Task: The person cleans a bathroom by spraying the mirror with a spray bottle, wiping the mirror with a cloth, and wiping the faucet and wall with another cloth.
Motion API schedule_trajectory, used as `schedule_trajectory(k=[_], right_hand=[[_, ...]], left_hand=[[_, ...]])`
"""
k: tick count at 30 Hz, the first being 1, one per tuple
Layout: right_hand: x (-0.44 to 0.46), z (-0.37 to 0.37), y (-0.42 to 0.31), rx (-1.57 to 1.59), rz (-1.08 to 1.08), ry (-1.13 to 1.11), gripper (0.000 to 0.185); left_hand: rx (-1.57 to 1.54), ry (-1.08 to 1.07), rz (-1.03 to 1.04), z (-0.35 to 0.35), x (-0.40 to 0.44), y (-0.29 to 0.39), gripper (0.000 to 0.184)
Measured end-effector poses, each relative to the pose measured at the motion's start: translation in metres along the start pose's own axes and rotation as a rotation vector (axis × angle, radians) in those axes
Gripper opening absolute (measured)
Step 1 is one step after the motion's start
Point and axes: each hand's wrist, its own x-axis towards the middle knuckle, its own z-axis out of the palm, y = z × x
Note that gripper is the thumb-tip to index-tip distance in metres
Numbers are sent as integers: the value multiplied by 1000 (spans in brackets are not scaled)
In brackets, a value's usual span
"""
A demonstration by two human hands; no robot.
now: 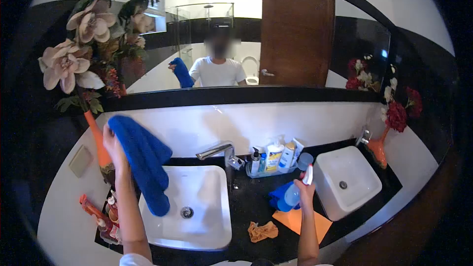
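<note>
A blue cloth [143,160] hangs from my left hand [114,145], its lower end over the left white sink [207,216]. My left fingers are closed on its upper part. At the right, my right hand [305,192] is wrapped round the neck of a spray bottle [292,196] with a white and red trigger head. The bottle is upright over the dark counter [241,202], beside a bunched blue item [277,198] and an orange sheet [315,224]. A crumpled orange-brown cloth [263,231] lies between the sinks.
A tray [268,172] of toiletries stands behind, near the left faucet [217,151]. The right sink [362,180] sits beyond my right hand. Orange vases [98,140] with flowers flank the wide mirror [217,79]. Several bottles [112,212] line the left edge.
</note>
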Motion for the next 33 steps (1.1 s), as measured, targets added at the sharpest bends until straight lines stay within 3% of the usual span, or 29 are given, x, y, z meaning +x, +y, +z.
schedule_trajectory(k=[3,5,7,8,9,11,12,14,16,17,19,20,22,25,31,33], right_hand=[[14,70,-64,142,-233,-200,47],[20,124,-118,276,-348,-290,48],[40,171,-149,195,-470,-433,45],[52,198,-159,144,-581,-442,43],[65,224,-169,93,-692,-450,41],[83,265,-198,-36,-712,-494,35],[81,281,-216,-43,-768,-488,31],[82,308,-236,-82,-866,-430,22],[87,325,-246,-128,-912,-378,22],[89,332,-251,-172,-948,-327,22],[94,348,-253,-195,-964,-316,23],[96,355,-253,-191,-1022,-350,24],[88,365,-255,-257,-1075,-399,27],[75,382,-251,-360,-1146,-414,31],[43,420,-274,-144,-1246,-385,28],[39,430,-285,-211,-1218,-382,29]], left_hand=[[-207,205,130,46,42,22,19],[0,210,342,80,69,26,26],[67,-14,439,108,80,38,36],[423,0,633,120,87,36,33],[510,-44,641,133,95,34,32],[105,-186,471,163,123,-5,33],[102,-180,476,174,131,-31,33],[513,7,304,191,139,-70,35],[612,83,34,189,119,-57,36],[606,86,34,189,117,-62,36],[179,90,-290,190,116,-79,37],[180,89,-294,195,120,-92,37],[-337,74,-398,205,124,-119,37],[-473,58,-462,204,123,-117,41],[-775,-20,-624,192,110,-86,39],[-308,-54,-465,186,102,-73,37]])
